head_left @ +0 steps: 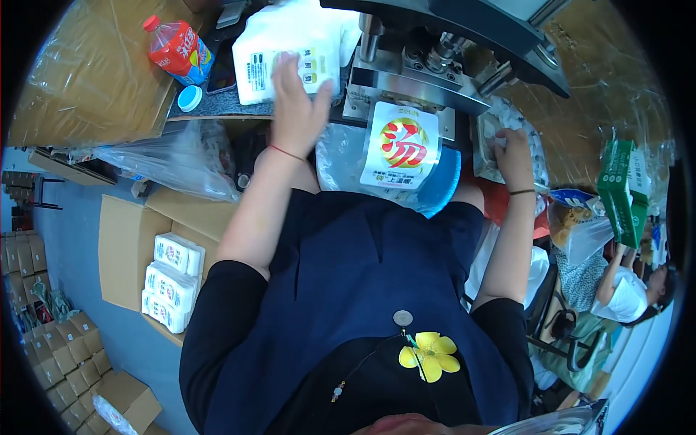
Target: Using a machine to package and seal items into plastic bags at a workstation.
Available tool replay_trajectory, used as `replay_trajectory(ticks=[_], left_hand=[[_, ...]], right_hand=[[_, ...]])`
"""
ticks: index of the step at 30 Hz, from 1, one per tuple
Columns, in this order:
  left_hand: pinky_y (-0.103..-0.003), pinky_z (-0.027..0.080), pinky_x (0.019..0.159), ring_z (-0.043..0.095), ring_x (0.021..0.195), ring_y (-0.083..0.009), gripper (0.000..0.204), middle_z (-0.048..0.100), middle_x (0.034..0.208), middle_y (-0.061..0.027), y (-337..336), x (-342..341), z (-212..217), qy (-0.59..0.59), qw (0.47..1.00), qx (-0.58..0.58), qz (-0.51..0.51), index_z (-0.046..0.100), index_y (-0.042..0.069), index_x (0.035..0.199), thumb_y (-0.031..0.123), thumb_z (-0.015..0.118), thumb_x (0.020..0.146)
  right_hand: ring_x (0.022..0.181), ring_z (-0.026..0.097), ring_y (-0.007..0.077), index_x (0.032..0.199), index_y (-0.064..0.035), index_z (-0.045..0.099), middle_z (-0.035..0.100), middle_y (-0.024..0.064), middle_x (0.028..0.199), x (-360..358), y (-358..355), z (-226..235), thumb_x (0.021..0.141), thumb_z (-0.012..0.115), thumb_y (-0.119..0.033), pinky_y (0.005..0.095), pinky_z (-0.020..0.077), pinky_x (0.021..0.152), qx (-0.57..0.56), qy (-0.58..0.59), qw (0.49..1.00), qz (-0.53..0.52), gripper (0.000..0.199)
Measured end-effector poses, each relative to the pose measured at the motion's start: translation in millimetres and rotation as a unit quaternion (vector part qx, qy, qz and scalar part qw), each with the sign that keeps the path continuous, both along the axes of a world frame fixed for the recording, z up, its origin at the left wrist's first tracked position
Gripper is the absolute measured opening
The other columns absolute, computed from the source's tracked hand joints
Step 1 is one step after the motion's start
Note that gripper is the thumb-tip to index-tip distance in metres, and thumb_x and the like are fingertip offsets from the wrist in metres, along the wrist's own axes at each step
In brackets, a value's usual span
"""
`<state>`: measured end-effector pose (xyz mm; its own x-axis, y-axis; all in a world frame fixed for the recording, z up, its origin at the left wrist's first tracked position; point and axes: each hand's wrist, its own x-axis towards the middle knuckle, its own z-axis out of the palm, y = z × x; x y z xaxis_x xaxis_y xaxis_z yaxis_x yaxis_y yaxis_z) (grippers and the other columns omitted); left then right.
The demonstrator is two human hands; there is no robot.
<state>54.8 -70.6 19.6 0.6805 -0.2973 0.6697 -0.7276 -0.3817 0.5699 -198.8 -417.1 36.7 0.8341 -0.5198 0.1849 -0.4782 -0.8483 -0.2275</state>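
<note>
My left hand (299, 109) is over a stack of white printed plastic bags (252, 80), left of a metal press (420, 85). Its fingers are apart, slightly blurred, and the fingertips lie on or just above the top bag. A single white bag (401, 145) with a large red character on a yellow circle lies at the front of the press, between my hands. On the right, my right hand (515, 161) reaches into a tray (481, 156) of small white pieces (509, 114). Its fingers are curled together, and whatever they pinch is hidden.
A blue basin (446, 187) sits below the printed bag. A red-capped drink bottle (180, 52) and a round lid (190, 98) are at the far left. An open carton (123, 250) holds white packs (172, 284). At right are a green box (618, 192) and another person (625, 296).
</note>
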Motion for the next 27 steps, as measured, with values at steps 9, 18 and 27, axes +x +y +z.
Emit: replay_trajectory(ticks=[9, 18, 27], left_hand=[[-0.036, 0.054, 0.077, 0.070, 0.084, -0.0290, 0.019, 0.072, 0.093, -0.0167, 61, -19, -5, 0.232, 0.965, -0.001, -0.126, 0.068, 0.000, 0.107, 0.014, 0.060, 0.098], [-0.023, 0.048, 0.063, 0.058, 0.070, -0.0043, 0.024, 0.068, 0.079, -0.0011, 10, -88, 16, 0.349, 0.883, 0.097, -0.299, 0.073, 0.001, 0.095, 0.024, 0.076, 0.091], [-0.027, 0.054, 0.084, 0.066, 0.095, -0.0105, 0.033, 0.072, 0.107, -0.0081, -11, -126, 10, 0.607, 0.672, -0.049, -0.421, 0.066, -0.003, 0.116, 0.026, 0.063, 0.100]], right_hand=[[0.082, 0.064, 0.0258, 0.108, -0.0025, 0.060, 0.061, 0.0134, 0.095, -15, 41, 38, 0.087, 0.070, -0.005, 0.0312, 0.0508, 0.066, 0.022, -0.150, 0.985, 0.088, 0.024], [0.088, 0.061, 0.0189, 0.101, -0.0007, 0.067, 0.063, 0.0082, 0.100, 34, 139, 80, 0.092, 0.066, -0.005, 0.0301, 0.0486, 0.079, 0.303, -0.250, 0.881, 0.264, 0.010], [0.088, 0.063, 0.0163, 0.099, -0.0003, 0.070, 0.067, 0.0084, 0.098, 17, 119, 76, 0.093, 0.065, -0.006, 0.0280, 0.0497, 0.078, 0.299, -0.262, 0.890, 0.222, 0.009]])
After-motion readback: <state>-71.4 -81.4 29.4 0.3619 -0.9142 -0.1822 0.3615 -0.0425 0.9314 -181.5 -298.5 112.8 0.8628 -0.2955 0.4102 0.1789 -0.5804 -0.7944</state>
